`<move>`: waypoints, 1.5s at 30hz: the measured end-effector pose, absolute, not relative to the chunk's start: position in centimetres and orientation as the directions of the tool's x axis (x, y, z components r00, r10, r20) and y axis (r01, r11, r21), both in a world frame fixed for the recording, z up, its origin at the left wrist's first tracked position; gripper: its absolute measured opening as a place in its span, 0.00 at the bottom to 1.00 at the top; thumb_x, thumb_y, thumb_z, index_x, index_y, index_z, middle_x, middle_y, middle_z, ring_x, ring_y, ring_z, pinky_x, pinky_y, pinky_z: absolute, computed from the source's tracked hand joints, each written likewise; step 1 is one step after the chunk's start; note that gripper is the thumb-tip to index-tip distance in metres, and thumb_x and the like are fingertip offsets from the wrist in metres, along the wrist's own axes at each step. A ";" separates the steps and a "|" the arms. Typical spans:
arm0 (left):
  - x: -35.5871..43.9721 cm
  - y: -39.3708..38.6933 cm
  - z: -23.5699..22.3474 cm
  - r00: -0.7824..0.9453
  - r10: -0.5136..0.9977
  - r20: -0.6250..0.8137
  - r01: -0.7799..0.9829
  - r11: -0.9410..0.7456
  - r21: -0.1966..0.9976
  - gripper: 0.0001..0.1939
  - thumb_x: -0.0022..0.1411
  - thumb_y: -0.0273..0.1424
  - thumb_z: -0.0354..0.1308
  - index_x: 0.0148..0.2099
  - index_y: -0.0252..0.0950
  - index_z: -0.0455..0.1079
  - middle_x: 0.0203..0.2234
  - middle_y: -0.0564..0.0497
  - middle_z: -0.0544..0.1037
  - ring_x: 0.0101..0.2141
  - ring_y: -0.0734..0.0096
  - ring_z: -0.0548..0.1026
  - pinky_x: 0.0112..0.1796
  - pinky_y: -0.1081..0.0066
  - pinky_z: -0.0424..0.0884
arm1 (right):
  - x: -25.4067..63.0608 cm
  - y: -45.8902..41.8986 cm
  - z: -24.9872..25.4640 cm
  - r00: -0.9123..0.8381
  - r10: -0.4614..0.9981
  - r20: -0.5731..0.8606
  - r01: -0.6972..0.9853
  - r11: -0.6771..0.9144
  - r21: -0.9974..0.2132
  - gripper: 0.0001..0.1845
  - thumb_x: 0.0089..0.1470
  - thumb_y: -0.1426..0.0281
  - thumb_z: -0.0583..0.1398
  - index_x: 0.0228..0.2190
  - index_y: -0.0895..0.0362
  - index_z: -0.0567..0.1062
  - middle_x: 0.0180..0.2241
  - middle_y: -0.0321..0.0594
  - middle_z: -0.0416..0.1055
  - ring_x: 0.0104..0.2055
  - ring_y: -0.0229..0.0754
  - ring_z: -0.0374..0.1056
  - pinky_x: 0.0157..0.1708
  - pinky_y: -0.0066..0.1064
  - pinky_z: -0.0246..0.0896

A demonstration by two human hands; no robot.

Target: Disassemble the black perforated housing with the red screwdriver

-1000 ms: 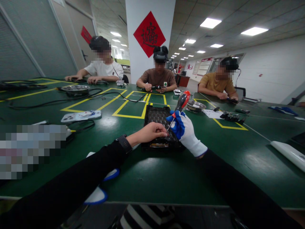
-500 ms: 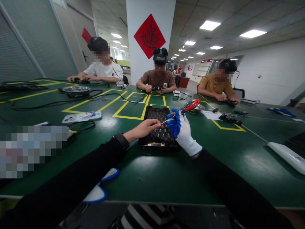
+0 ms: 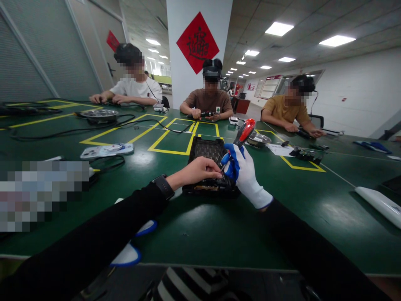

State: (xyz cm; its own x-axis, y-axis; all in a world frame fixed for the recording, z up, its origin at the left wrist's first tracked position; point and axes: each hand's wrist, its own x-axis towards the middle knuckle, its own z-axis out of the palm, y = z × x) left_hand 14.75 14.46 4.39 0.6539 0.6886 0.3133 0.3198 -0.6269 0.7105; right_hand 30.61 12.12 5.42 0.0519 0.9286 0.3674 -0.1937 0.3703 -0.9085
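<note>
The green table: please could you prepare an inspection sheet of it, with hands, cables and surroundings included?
Surface: green table, marked with yellow outlines.
Work things: red-and-black screwdriver, tilted, over a black case; the tip cannot be made out.
Clutter: phone, paper, metal dish; white-and-blue glove near the table edge.
Hands: gloved right hand grips the screwdriver; bare left hand is at the case, fingertips together, grip unclear.
Cables: black cable across the far left part.
Surroundings: three people seated opposite; red sign on a pillar.

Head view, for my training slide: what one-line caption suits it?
A gloved right hand holds a screwdriver beside the bare left hand at a black case.
</note>
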 end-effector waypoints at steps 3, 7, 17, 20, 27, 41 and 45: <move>14.8 14.6 4.0 0.659 0.699 0.279 0.317 -0.594 0.740 0.17 0.51 0.40 0.59 0.35 0.30 0.75 0.29 0.48 0.77 0.30 0.73 0.72 0.34 0.74 0.66 | 30.6 11.9 5.6 0.024 0.935 0.353 -0.202 0.350 -0.915 0.20 0.48 0.54 0.57 0.38 0.56 0.68 0.18 0.29 0.66 0.13 0.28 0.58 0.11 0.20 0.51; 14.7 14.8 3.6 0.655 0.705 0.272 0.305 -0.575 0.759 0.17 0.51 0.40 0.59 0.34 0.29 0.75 0.28 0.48 0.78 0.30 0.72 0.73 0.33 0.74 0.67 | 30.8 11.8 5.9 -0.071 0.940 0.333 -0.250 0.306 -0.919 0.21 0.50 0.56 0.56 0.40 0.58 0.69 0.20 0.31 0.67 0.14 0.28 0.58 0.13 0.20 0.53; 14.8 14.6 3.7 0.666 0.688 0.287 0.286 -0.591 0.754 0.14 0.51 0.37 0.60 0.35 0.29 0.75 0.29 0.48 0.79 0.30 0.72 0.74 0.35 0.75 0.67 | 30.6 12.5 5.0 0.007 0.945 0.327 -0.230 0.319 -0.919 0.19 0.46 0.57 0.60 0.36 0.55 0.65 0.20 0.29 0.69 0.12 0.27 0.56 0.11 0.19 0.49; 14.8 14.7 3.5 0.662 0.689 0.294 0.280 -0.591 0.757 0.14 0.51 0.36 0.60 0.34 0.30 0.76 0.29 0.48 0.79 0.30 0.72 0.74 0.35 0.75 0.68 | 30.9 12.9 4.9 -0.053 0.955 0.291 -0.313 0.261 -0.913 0.20 0.49 0.55 0.57 0.37 0.57 0.67 0.20 0.31 0.69 0.14 0.28 0.58 0.13 0.20 0.52; 14.9 14.8 3.3 0.669 0.685 0.288 0.300 -0.603 0.739 0.14 0.52 0.37 0.58 0.35 0.30 0.75 0.30 0.48 0.79 0.31 0.72 0.74 0.36 0.74 0.67 | 30.9 13.0 4.5 -0.017 0.956 0.293 -0.316 0.273 -0.909 0.17 0.47 0.58 0.60 0.34 0.55 0.65 0.22 0.30 0.70 0.13 0.27 0.56 0.12 0.20 0.51; 14.9 14.7 3.5 0.671 0.684 0.286 0.314 -0.611 0.727 0.16 0.53 0.38 0.57 0.36 0.30 0.75 0.30 0.49 0.78 0.30 0.73 0.73 0.35 0.75 0.66 | 31.0 12.9 4.4 -0.014 0.949 0.315 -0.326 0.293 -0.899 0.16 0.48 0.58 0.59 0.34 0.55 0.65 0.21 0.31 0.69 0.14 0.26 0.56 0.13 0.19 0.49; 14.9 14.6 3.7 0.664 0.690 0.288 0.323 -0.612 0.722 0.16 0.53 0.39 0.57 0.36 0.30 0.75 0.30 0.49 0.78 0.30 0.72 0.73 0.35 0.74 0.66 | 30.8 12.8 4.5 0.038 0.946 0.323 -0.296 0.319 -0.900 0.17 0.45 0.58 0.61 0.29 0.55 0.63 0.18 0.28 0.67 0.14 0.27 0.55 0.12 0.19 0.49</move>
